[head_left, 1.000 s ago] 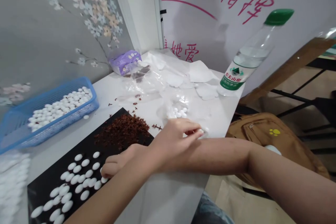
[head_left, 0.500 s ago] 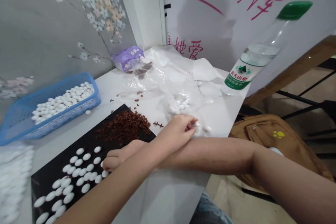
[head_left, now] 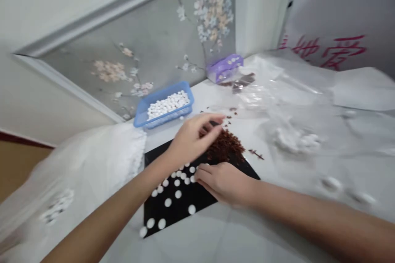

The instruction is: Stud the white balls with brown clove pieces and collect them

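My left hand (head_left: 199, 135) hovers over the pile of small reddish-brown plastic pieces (head_left: 230, 146), its thumb and fingers apart with nothing visible between them. On the black board (head_left: 205, 198), my right hand (head_left: 226, 183) has its fingers curled and pressed together. Its fingertips are beside a white round piece (head_left: 193, 178); whatever they hold, if anything, is hidden. More white oval pieces (head_left: 178, 194) lie scattered over the board, some partly hidden beneath the hands.
A blue basket (head_left: 166, 122) of white pieces stands against the wall. White pieces in clear plastic bags (head_left: 293, 139) lie at right, a purple packet (head_left: 226, 68) behind. White bagged material (head_left: 101, 164) covers the left side. Brown bits (head_left: 256, 154) lie beside the board.
My left hand has moved from the bagged white pieces, across my right arm, back over the brown pile, uncrossing the arms. The view has swung left; the water bottle is out of sight.
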`<state>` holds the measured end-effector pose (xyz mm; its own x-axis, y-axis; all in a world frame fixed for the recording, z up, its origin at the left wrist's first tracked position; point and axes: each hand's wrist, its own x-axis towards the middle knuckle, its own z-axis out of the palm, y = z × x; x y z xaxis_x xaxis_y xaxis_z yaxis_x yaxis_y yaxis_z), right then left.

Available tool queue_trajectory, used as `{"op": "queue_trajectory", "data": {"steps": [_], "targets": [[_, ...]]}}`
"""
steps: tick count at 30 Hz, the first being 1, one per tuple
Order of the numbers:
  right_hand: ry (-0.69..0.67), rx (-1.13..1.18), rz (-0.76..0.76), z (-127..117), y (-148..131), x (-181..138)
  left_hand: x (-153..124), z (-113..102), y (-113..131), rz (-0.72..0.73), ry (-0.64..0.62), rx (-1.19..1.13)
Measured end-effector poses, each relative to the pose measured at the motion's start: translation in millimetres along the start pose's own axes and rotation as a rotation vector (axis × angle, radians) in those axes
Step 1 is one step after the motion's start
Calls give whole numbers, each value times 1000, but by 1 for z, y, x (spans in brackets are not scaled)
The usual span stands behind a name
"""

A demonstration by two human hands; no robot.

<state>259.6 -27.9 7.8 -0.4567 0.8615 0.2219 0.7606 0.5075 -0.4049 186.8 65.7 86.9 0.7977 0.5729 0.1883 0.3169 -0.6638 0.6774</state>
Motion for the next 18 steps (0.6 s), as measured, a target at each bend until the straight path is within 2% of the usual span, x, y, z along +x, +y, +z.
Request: {"op": "queue_trajectory", "data": {"steps": [4, 7, 10, 13, 16, 18], "targets": [[4, 29, -59, 9, 3, -10, -27, -76, -65, -330, 284, 197], [13, 61, -50, 10, 1, -10, -45, -103, -99, -427, 353, 266], [26, 109, -32, 7, -1, -8, -45, -94, -113, -469, 314, 326], [50, 150, -13, 5, -2, -8, -24, -64, -113, -493, 280, 382], [64, 150, -11, 4, -2, -8, 0, -34, -112, -510, 318, 443], [60, 131, -18, 6, -1, -8, 11, -21, -115, -519, 341, 471]]}}
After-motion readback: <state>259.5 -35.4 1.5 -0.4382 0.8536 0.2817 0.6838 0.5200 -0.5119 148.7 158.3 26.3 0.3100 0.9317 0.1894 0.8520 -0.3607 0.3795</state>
